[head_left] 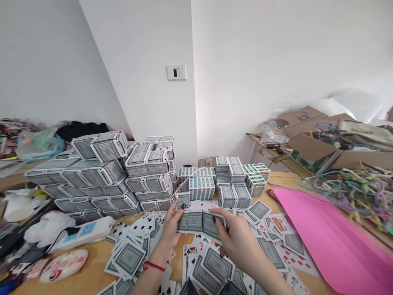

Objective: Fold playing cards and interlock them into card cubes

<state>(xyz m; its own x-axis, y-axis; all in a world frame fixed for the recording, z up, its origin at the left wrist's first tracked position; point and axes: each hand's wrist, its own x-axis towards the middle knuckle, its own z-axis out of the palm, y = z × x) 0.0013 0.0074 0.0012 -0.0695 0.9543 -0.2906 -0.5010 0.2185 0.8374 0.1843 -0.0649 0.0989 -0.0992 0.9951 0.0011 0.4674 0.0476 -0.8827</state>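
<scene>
To the left of the green-and-white block [202, 189] stand the stacked grey bricks of cards [104, 176], and in front of the block, a little to its left, the left hand [172, 224] grips one end of a grey card strip [192, 222]. The strip lies in front of this same block, its long axis running from left to right between the hands, so neither is nearer; in front of the block and to its right, the right hand [236, 229] pinches the other end.

Wooden table [93, 264] under loose playing cards [129, 259]
</scene>
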